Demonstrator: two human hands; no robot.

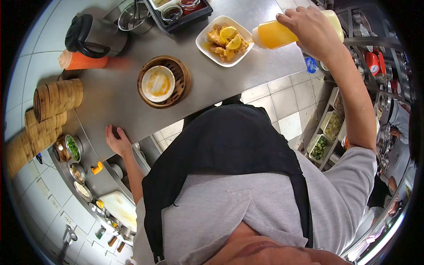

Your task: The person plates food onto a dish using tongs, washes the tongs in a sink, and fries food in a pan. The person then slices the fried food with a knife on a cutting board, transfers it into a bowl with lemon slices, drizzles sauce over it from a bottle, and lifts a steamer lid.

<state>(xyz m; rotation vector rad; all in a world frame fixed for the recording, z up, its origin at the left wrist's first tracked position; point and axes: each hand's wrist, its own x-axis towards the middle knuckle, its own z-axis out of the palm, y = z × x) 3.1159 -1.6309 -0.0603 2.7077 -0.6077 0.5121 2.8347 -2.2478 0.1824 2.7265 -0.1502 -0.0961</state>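
Observation:
My right hand (311,26) is wrapped around a squeeze bottle (276,35) of yellow sauce, held nearly level with its tip pointing left. The tip is at the right rim of a white square bowl (202,47). In the bowl lie browned, fried-looking pieces (216,39) coated in yellow sauce, with lemon slices (234,43) on top. My left hand (118,140) lies at the edge of the steel counter, fingers apart, holding nothing. Near it stands a round bamboo steamer (184,88) with a small white dish (158,84) inside, smeared with orange-yellow sauce.
An orange squeeze bottle (84,60), a steel jug with black lid (95,37), a metal pot (134,18) and a black tray (187,15) of sauce containers stand along the back. Bamboo steamers (57,99) are stacked left. A cutting board (118,207) lies lower left. Shelves (327,132) hold food containers at right.

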